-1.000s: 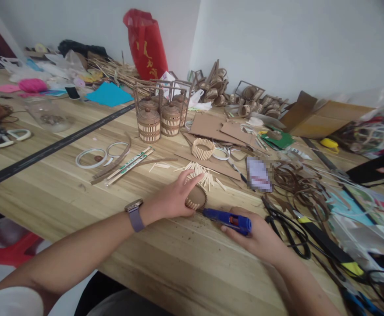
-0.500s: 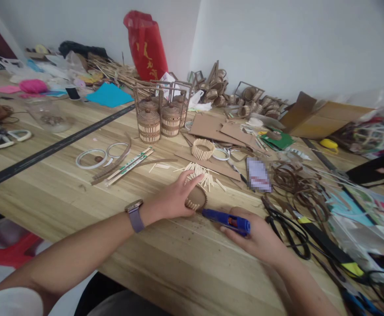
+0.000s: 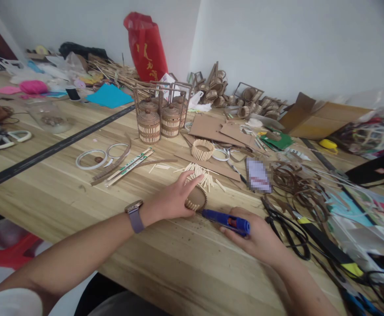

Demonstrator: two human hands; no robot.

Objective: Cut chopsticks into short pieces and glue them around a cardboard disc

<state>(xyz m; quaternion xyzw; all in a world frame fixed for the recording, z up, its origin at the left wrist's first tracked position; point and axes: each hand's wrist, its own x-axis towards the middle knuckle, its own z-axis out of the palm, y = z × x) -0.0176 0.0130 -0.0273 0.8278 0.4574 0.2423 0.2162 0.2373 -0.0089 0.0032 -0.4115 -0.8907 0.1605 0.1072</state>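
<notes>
My left hand [image 3: 174, 199] is wrapped over a small round cardboard basket piece [image 3: 197, 198] ringed with short wooden sticks, holding it against the wooden table [image 3: 63, 184]. A blue glue gun [image 3: 226, 218] lies in my right hand [image 3: 257, 237], whose fingers are closed round it, and its nozzle touches the near edge of the round piece. A pile of loose short sticks [image 3: 201, 172] lies just beyond my left fingers. On my left wrist is a watch [image 3: 134, 213].
Finished stick baskets in wire frames [image 3: 161, 115] stand mid-table with a stick ring [image 3: 202, 149], tape rolls [image 3: 90, 158] and cardboard sheets [image 3: 211, 127]. Black scissors [image 3: 289, 230] and brown strips [image 3: 300, 186] lie right of my right hand. A red bag [image 3: 146, 44] leans at the wall.
My right hand with the glue gun has shifted very slightly; the left hand stays on the round piece.
</notes>
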